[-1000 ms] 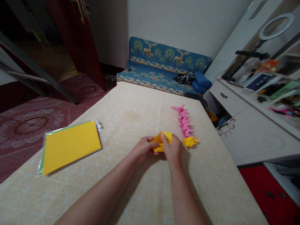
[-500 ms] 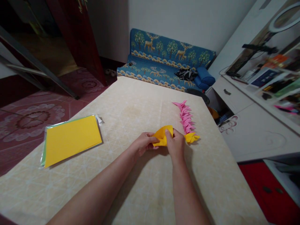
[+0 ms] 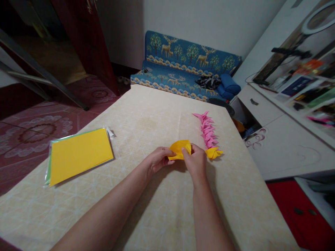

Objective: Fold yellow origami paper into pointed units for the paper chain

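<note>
A small piece of yellow paper [image 3: 179, 148], partly folded, is held just above the beige table [image 3: 146, 115]. My left hand [image 3: 155, 161] pinches its left edge, and my right hand [image 3: 195, 160] pinches its right side with thumb and fingers closed on it. Just right of my right hand lies a chain of folded paper pieces: a pink row [image 3: 207, 130] running away from me, ending in a yellow folded piece [image 3: 214, 152] at its near end.
A clear packet of coloured sheets [image 3: 78, 155], yellow on top, lies at the table's left side. A blue patterned sofa [image 3: 188, 75] stands beyond the far edge. White cabinets [image 3: 282, 146] with cluttered shelves run along the right. Red tiled floor lies to the left.
The yellow paper has been pressed flatter and lower between my hands, and my fingers have shifted along its folds. The view tilted slightly downward a second ago.
</note>
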A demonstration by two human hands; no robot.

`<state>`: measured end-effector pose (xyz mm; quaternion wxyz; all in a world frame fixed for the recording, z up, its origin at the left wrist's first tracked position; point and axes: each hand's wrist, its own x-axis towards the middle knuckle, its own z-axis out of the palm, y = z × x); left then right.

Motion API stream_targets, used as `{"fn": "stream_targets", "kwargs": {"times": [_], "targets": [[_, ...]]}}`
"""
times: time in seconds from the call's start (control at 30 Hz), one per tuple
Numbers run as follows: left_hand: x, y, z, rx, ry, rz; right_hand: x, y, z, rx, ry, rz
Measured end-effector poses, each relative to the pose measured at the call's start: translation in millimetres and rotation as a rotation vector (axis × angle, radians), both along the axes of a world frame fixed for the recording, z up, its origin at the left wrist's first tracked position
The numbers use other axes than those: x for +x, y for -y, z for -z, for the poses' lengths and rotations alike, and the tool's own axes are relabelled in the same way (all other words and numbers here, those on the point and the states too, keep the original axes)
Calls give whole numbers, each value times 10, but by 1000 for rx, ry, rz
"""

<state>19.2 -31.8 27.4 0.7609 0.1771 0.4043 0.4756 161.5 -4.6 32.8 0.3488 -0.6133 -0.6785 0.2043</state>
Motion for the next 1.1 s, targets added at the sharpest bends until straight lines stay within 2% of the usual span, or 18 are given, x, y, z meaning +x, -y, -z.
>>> {"fn": "stream_targets", "kwargs": {"times": [0.43,0.57,0.73,0.93,1.1], "targets": [[43,37,129,164,-121,32,47,-58,181,-29,-10,8],[44,46,126,203,-136,48,58,-63,211,-17,-19,-5],[59,60,112,239,-144,59,55,-45,192,0,32,-1],[67,69,93,234,-153,50,19,-11,142,55,147,23],[70,64,64,194,-117,22,9,8,109,62,160,32]]}}
